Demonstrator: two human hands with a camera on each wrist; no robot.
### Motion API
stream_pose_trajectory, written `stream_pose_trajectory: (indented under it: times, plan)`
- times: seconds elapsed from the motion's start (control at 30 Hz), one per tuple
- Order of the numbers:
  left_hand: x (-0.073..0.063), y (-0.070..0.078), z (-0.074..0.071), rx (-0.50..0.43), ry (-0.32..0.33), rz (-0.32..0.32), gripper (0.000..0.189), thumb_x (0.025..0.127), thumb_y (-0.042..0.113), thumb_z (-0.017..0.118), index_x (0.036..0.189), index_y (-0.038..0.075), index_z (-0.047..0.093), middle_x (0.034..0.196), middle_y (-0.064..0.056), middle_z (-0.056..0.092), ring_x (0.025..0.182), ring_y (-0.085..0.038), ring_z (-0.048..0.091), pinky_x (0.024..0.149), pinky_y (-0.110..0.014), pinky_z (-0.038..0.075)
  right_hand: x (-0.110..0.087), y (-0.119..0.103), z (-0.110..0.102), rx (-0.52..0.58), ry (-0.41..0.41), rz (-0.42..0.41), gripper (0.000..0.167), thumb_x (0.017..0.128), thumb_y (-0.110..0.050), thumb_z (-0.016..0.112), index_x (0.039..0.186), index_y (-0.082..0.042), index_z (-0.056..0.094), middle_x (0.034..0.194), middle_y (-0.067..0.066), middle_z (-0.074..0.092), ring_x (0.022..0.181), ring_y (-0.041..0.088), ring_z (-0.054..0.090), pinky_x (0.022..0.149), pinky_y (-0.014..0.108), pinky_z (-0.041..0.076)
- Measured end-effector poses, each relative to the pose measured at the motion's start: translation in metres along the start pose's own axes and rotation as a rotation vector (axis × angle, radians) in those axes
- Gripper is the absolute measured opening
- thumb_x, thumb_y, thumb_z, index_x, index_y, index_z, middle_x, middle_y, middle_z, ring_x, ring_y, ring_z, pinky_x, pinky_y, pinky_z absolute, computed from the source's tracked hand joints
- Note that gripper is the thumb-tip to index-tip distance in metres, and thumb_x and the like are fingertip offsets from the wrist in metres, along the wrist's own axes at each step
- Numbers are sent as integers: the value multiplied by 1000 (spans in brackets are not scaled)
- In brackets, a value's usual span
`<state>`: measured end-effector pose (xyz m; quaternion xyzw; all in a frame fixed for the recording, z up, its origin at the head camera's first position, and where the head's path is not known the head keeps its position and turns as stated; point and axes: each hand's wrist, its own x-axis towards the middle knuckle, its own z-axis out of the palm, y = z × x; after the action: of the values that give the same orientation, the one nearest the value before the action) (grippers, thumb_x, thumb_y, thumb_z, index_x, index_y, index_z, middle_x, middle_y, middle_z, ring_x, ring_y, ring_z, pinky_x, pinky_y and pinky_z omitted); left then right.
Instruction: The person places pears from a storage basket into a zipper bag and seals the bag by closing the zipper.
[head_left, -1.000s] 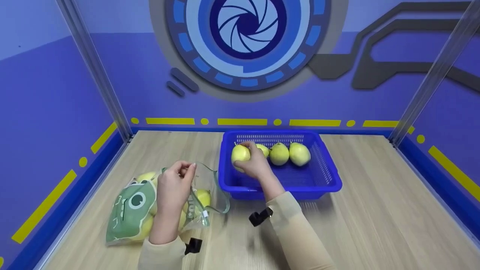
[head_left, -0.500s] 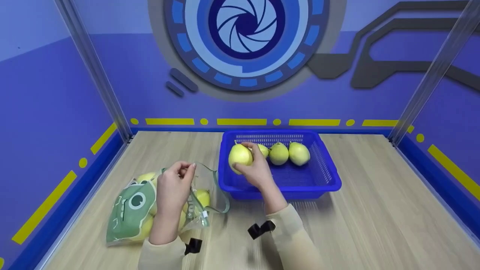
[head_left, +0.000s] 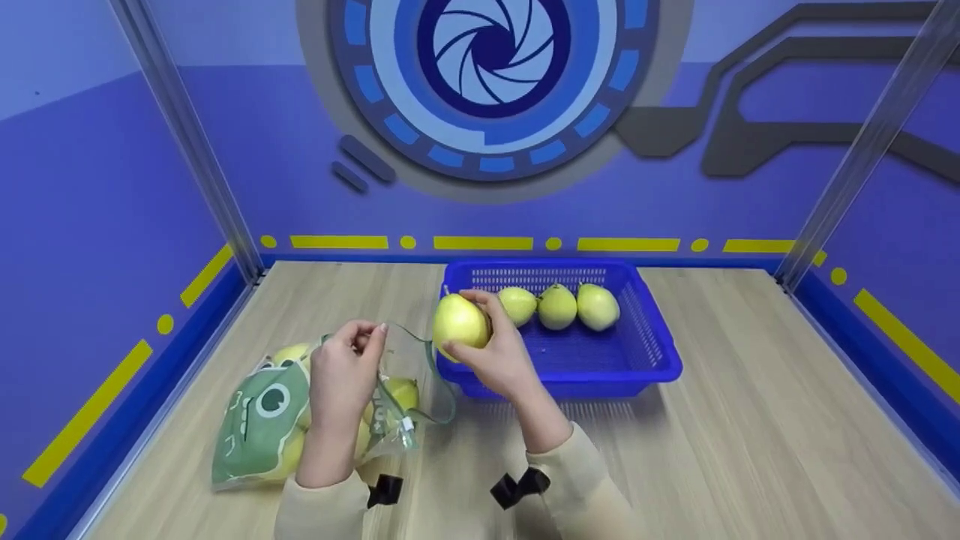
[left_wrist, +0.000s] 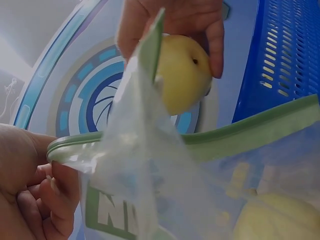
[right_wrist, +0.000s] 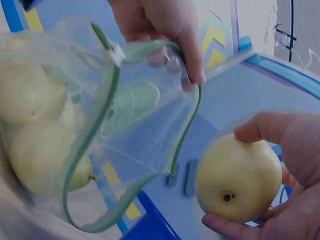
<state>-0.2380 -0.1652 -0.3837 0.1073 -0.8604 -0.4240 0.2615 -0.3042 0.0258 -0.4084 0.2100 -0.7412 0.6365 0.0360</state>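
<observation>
My right hand holds a yellow-green pear between thumb and fingers, over the left rim of the blue basket. The pear's blossom end shows in the right wrist view. My left hand pinches the green zip edge of a clear bag printed with a green cartoon face. The bag's mouth gapes toward the right, its green edge forming a loop in the right wrist view. Several pears lie inside the bag. In the left wrist view the held pear appears beyond the bag's edge.
Three pears, among them a right-hand pear, sit in a row along the back of the basket. A white zip slider hangs at the bag's near corner. Blue printed walls enclose the wooden table at the back and sides.
My right hand has lifted the pear and carried it left and toward me, from inside the basket to its left rim. The left hand and bag have barely moved.
</observation>
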Motion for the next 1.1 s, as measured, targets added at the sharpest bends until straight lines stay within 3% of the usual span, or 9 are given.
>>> stream_pose_trajectory:
  times: [0.27, 0.6, 0.7, 0.93, 1.1]
  plan:
    - [3, -4, -5, -32, 63, -3, 19, 101, 20, 66, 99, 4, 75, 76, -7, 63, 63, -15, 51, 53, -19, 38, -17, -12, 24, 6, -42, -96, 68, 80, -9, 82, 141, -13, 52, 143, 12, 57, 119, 30, 61, 90, 40, 56]
    - [3, -3, -13, -69, 121, -46, 21, 102, 23, 66, 102, 4, 75, 78, -9, 64, 63, -15, 50, 53, -18, 38, -28, -3, 55, -80, -74, -207, 67, 80, -11, 84, 139, -14, 54, 137, 9, 57, 121, 24, 58, 97, 35, 52]
    - [1, -2, -14, -84, 146, -7, 20, 102, 21, 66, 101, 3, 75, 77, -10, 64, 61, -14, 50, 53, -16, 38, -33, -2, 63, -110, -82, -225, 67, 80, -11, 84, 140, -16, 54, 136, 9, 57, 119, 24, 58, 96, 34, 53]
    - [-2, 1, -13, -59, 256, 173, 13, 97, 11, 71, 93, -1, 76, 69, -9, 64, 60, -12, 52, 55, -12, 40, -42, 0, 77, -202, -97, -273, 68, 86, -12, 83, 145, -14, 50, 142, 12, 54, 126, 26, 58, 102, 38, 53]
    - [-3, 0, -12, -59, 288, 225, 10, 96, 8, 72, 92, -1, 76, 68, -9, 65, 58, -9, 52, 55, -10, 39, -48, -1, 85, -187, -155, -256, 71, 92, -6, 75, 152, -9, 38, 152, 19, 41, 136, 35, 51, 105, 42, 54]
